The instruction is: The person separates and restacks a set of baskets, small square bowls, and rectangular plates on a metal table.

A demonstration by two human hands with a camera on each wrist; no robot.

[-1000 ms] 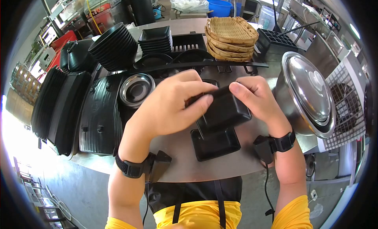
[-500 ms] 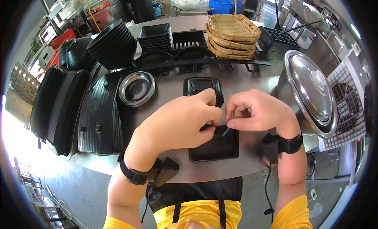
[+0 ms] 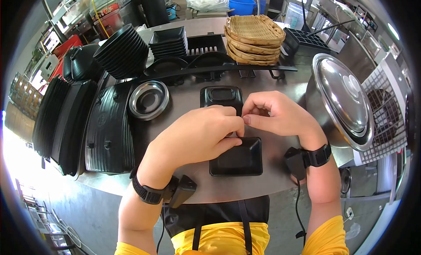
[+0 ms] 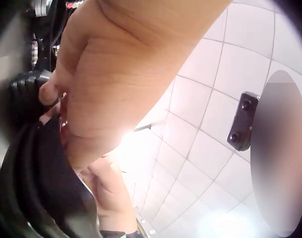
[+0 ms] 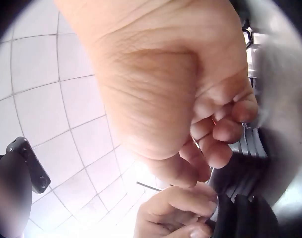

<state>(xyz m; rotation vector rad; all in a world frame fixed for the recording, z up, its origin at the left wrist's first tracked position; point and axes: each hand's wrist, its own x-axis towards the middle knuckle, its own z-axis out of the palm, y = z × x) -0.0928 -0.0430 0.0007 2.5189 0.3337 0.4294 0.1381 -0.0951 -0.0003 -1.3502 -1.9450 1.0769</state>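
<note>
A black rectangular dish lies on the steel table in front of the person, with dark layered rims showing in the left wrist view. My left hand pinches its far rim, thumb on the near side and curled fingers beyond. Just right of those fingers, my right hand hovers past the rim with thumb and fingers curled; nothing shows in its grasp. The two hands' fingertips meet or nearly meet in the right wrist view. Behind them sits an upturned black dish, partly covered by the hands.
A round steel dish and black ridged trays stand left. A large lidded steel pot is at the right. Along the back are stacked black bowls, square black dishes and woven baskets.
The black dish held up between both hands was lowered onto the dish below it. The right hand has since shifted slightly away and left toward the left fingertips; the left hand stays at the rim.
</note>
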